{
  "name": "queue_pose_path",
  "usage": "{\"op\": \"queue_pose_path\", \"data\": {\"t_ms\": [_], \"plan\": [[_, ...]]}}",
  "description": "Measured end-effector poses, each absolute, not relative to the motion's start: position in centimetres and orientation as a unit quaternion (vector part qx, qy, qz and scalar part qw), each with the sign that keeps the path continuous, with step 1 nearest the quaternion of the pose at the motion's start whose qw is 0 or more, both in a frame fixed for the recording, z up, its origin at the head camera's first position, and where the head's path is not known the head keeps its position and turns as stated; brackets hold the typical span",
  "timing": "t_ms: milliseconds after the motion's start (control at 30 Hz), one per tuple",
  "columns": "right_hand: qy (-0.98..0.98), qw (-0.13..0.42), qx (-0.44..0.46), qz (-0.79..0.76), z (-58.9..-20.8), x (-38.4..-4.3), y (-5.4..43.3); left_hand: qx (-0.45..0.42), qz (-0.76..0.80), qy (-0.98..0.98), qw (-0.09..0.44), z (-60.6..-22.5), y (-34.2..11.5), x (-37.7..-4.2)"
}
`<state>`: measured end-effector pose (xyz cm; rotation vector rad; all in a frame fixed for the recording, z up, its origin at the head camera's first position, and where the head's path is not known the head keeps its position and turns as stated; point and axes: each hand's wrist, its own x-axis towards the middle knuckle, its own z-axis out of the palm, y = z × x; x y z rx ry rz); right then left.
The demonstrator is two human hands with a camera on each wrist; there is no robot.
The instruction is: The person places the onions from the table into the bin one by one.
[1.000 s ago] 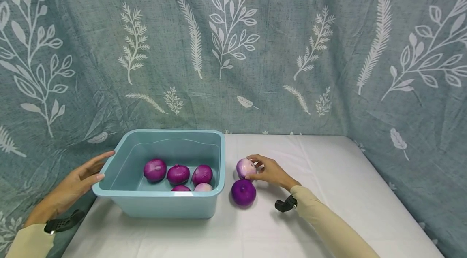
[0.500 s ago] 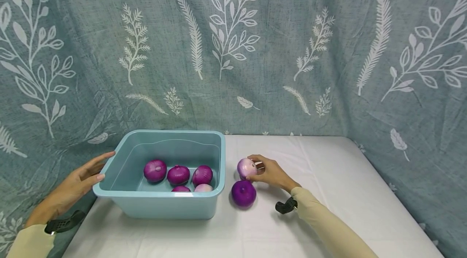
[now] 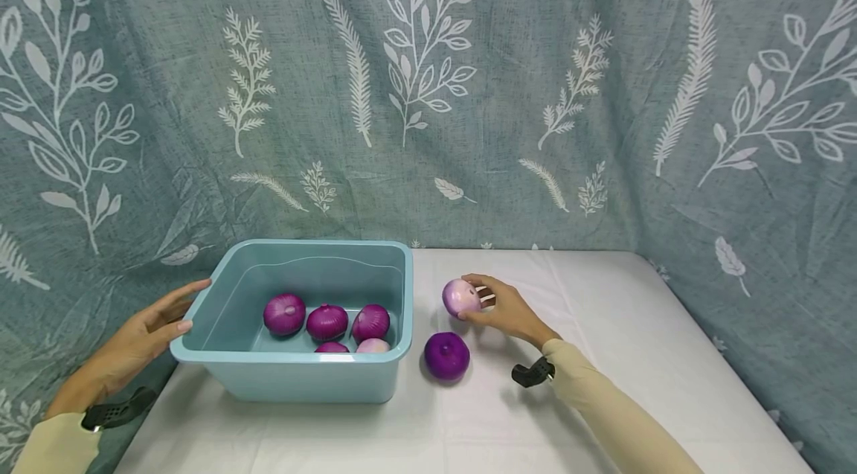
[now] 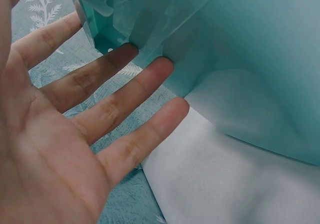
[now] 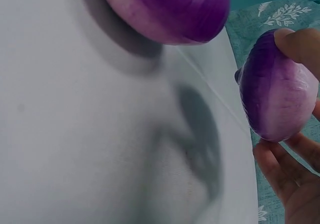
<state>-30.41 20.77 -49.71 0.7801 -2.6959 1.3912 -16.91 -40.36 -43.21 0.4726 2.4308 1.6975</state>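
Note:
My right hand [image 3: 505,308] pinches a pale purple onion [image 3: 460,298] between thumb and fingertips, lifted off the table, as its separate shadow in the right wrist view shows. A darker purple onion [image 3: 446,356] sits on the table in front of it, apart from the hand. At the left, my left hand [image 3: 137,336] has its fingers stretched out along the side of a light blue plastic bin [image 3: 294,377]. In the left wrist view its straight fingers [image 4: 145,139] touch or nearly touch the bin's wall. Several purple onions [image 3: 327,321] lie inside the bin, the front ones partly hidden by its rim.
A white cloth [image 3: 589,295] covers the table. Behind and on both sides hangs a blue-green curtain [image 3: 469,87] with white leaf prints. Each wrist wears a black strap, such as the right strap [image 3: 533,372].
My right hand has raised the pale onion and drawn it slightly back and to the right, away from the darker onion. The left hand and the bin have stayed put.

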Motion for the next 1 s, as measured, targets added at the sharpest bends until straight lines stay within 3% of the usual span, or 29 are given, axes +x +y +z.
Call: {"op": "queue_pose_path", "data": {"t_ms": [767,1000], "plan": [[-0.858,0.06,0.287,0.422,-45.6,-29.6,19.5,0.131,0.553,0.819,0.081,-43.3,-40.4,-16.9],[-0.85,0.072,0.309,0.421,-44.3,-29.2,18.5,0.166,0.561,0.807,0.078,-43.2,-40.6,-17.0]]}}
